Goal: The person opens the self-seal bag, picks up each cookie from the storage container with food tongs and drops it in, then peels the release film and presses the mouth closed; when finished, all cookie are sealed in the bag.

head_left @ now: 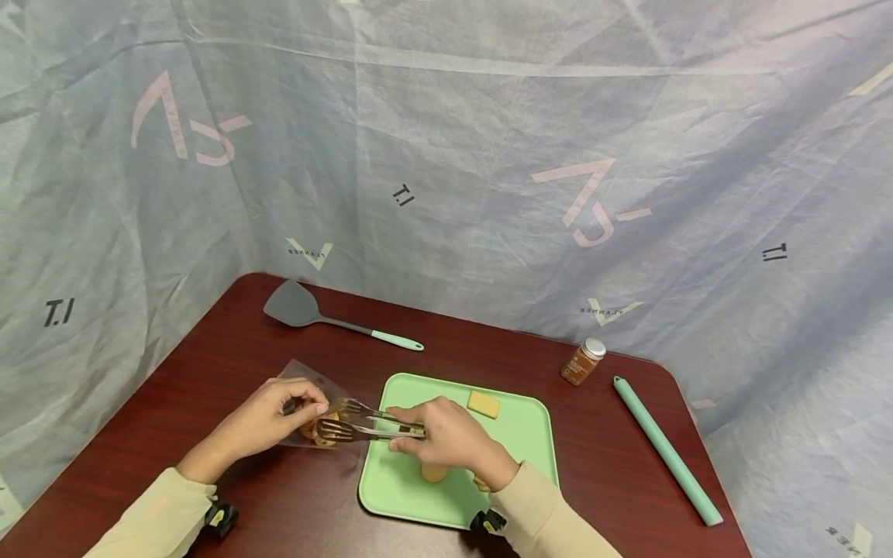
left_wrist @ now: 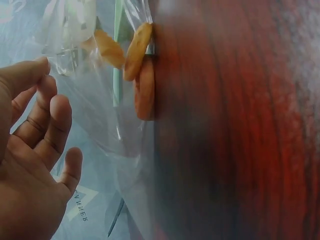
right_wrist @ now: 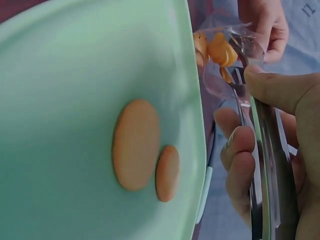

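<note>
- Tongs: metal, fork-shaped ends spread apart, held above the table, pointing toward its left edge and reaching the bag.
- Bag: clear plastic, creased, on the table's left half.
- Food pieces: orange-brown, curved, inside the bag.

The person's left sleeve and right sleeve are 2 long pieces of pale cream cloth, mostly plain and softly creased, each reaching to the wrist. A faint pinkish patch tints the left one. Near the wrists show 2 small black devices, the left device and the right device, blocky in outline, each with a yellowish mark too small to read. The left hand and right hand are bare, with rounded fingertips and fine creases across the finger joints
</note>
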Action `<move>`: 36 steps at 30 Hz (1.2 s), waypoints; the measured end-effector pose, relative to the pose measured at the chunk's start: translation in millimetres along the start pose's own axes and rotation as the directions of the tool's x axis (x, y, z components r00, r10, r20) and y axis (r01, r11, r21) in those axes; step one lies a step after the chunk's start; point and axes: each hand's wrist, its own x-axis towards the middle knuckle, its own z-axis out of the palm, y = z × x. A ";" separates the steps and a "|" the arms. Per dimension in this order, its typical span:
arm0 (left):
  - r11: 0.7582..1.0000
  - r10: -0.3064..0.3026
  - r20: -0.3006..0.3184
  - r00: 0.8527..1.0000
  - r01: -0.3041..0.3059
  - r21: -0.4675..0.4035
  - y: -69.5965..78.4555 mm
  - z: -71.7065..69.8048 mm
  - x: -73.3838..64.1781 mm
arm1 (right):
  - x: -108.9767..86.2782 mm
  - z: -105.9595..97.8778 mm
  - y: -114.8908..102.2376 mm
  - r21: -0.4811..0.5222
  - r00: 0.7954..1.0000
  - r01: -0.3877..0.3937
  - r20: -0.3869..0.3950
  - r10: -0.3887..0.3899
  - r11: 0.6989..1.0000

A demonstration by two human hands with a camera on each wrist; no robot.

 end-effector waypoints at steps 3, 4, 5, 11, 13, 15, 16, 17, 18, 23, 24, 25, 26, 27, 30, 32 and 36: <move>1.000 -0.003 -0.001 1.000 0.003 0.010 -0.1 0.2 -0.1 | 0.8 2.0 -0.6 0.015 1.000 -0.021 0.005 0.021 1.000; 1.000 -0.002 0.000 1.000 0.002 0.009 -0.2 0.1 -0.1 | 1.0 2.7 -0.9 0.019 1.000 -0.030 0.006 0.030 0.999; 1.000 -0.002 0.001 1.000 0.002 0.008 -0.4 0.1 -0.3 | 1.0 3.2 -1.3 0.020 0.999 -0.036 0.007 0.036 0.999; 0.999 -0.045 0.012 0.999 0.045 -0.004 -2.3 -1.1 -2.0 | -4.1 3.9 -1.0 0.015 0.997 -0.073 0.014 0.073 0.997; 0.998 -0.064 0.013 0.998 0.064 -0.004 -3.1 -1.4 -2.4 | -6.9 2.9 0.0 0.020 0.996 -0.086 0.017 0.086 0.996; 0.997 -0.073 0.014 0.997 0.073 -0.002 -3.7 -1.5 -2.4 | -10.7 1.2 1.2 0.027 0.995 -0.095 0.018 0.094 0.995; 0.997 -0.073 0.013 0.997 0.073 -0.001 -3.9 -1.4 -2.2 | -12.8 0.2 2.0 0.031 0.995 -0.101 0.020 0.100 0.994; 0.998 -0.069 0.011 0.998 0.069 0.004 -4.1 -1.2 -1.8 | -15.4 -0.8 3.2 0.039 0.994 -0.106 0.022 0.105 0.994; 0.998 -0.063 0.008 0.998 0.063 0.005 -4.1 -1.1 -1.3 | -18.2 -2.1 4.4 0.046 0.994 -0.110 0.024 0.109 0.993; 0.999 -0.042 0.001 0.999 0.042 -0.002 -4.3 0.0 0.1 | -38.1 -8.5 14.0 0.117 0.989 -0.147 0.027 0.145 0.982; 0.999 -0.042 0.002 0.999 0.042 -0.006 -4.3 0.2 0.1 | -43.2 -9.9 16.3 0.139 0.987 -0.161 0.023 0.159 0.977; 0.999 -0.043 0.003 0.999 0.043 -0.008 -4.6 0.5 0.1 | -48.7 -11.3 18.5 0.156 0.985 -0.174 0.018 0.173 0.972; 0.999 -0.043 0.005 0.999 0.043 -0.009 -4.8 0.9 0.1 | -54.4 -12.9 20.9 0.170 0.983 -0.184 0.006 0.186 0.968; 0.999 -0.044 0.006 0.999 0.044 -0.010 -5.0 1.3 0.1 | -60.7 -14.3 23.5 0.181 0.980 -0.193 -0.009 0.198 0.964; 0.999 -0.048 0.011 0.999 0.049 -0.008 -5.9 2.4 0.3 | -82.0 -19.2 32.0 0.177 0.968 -0.231 -0.056 0.244 0.957; 0.999 -0.053 0.012 0.999 0.053 0.000 -6.2 2.8 0.2 | -98.1 -22.7 38.9 0.151 0.958 -0.257 -0.091 0.272 0.955; 0.998 -0.065 0.015 0.998 0.065 0.005 -5.6 2.2 -1.1 | -132.9 -29.6 52.9 0.127 0.930 -0.332 -0.124 0.347 0.935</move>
